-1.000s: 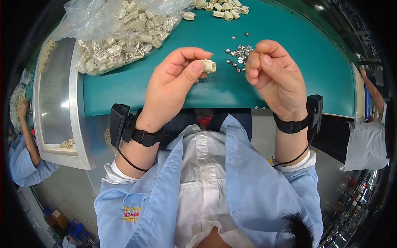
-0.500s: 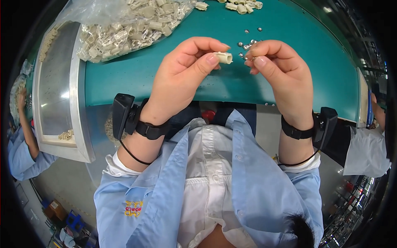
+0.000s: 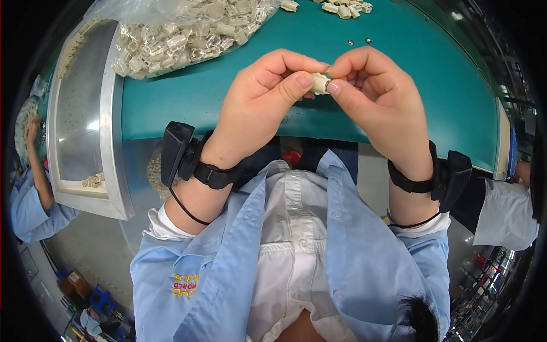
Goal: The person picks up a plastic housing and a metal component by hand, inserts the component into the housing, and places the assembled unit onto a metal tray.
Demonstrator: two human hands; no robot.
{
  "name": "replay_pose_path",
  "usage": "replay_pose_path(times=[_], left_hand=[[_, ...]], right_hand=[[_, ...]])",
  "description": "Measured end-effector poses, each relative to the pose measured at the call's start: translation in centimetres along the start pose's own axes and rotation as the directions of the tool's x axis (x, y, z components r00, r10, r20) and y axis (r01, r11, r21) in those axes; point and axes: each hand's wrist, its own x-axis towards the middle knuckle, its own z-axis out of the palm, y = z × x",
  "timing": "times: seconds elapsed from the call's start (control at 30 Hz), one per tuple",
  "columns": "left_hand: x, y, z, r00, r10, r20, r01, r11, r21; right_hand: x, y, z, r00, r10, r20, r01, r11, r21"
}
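**Light, stiff and easily pinched: the cream piece (image 3: 319, 84)**

The cream piece is up above the near part of the green worktop (image 3: 433, 97), held clear of the surface in front of the person's body. It looks like moulded plastic — light, rigid, hardly likely to give under a fingertip pinch. Its smooth, rounded wall could roll or slip a little, though the raised detail along its side probably helps the grip. Thin edges at the end may be the part most easily chipped, so the body of the tube seems the best place to take hold, leaving the end free.

The left hand (image 3: 257, 98) has it there: thumb pressed on the near side, forefinger reaching over the far side, the gap no wider than the piece itself. The right hand (image 3: 383, 96) is nearly closed, thumb and forefinger tips meeting at the piece's right end; whether they also pinch something small is too hidden to tell.

Beyond the hands lie two small shiny discs (image 3: 351, 43), some loose cream pieces (image 3: 345, 11) and, to the left, a clear bag (image 3: 182, 48) full of similar ones.
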Motion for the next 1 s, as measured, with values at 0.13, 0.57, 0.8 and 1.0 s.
replay_pose_path(times=[0.13,0.57,0.8,1.0], left_hand=[[0.1,0.0,0.0,1.0,0.002,0.0,-0.002,1.0,0.023],[-0.4,-0.5,-0.2,0.998,0.058,-0.001,-0.058,0.997,0.047],[-0.4,-0.5,-0.9,0.999,0.053,0.009,-0.054,0.998,0.036],[0.0,0.2,-0.2,0.997,0.071,-0.014,-0.073,0.985,-0.154]], right_hand=[[0.0,0.1,-0.2,0.991,0.104,0.08,-0.122,0.951,0.282],[-0.1,0.1,0.4,0.995,0.09,0.029,-0.093,0.991,0.098],[0.2,-0.7,0.0,0.934,0.284,0.214,-0.313,0.943,0.114],[-0.1,0.7,1.9,0.991,-0.086,-0.103,0.101,0.983,0.15]])
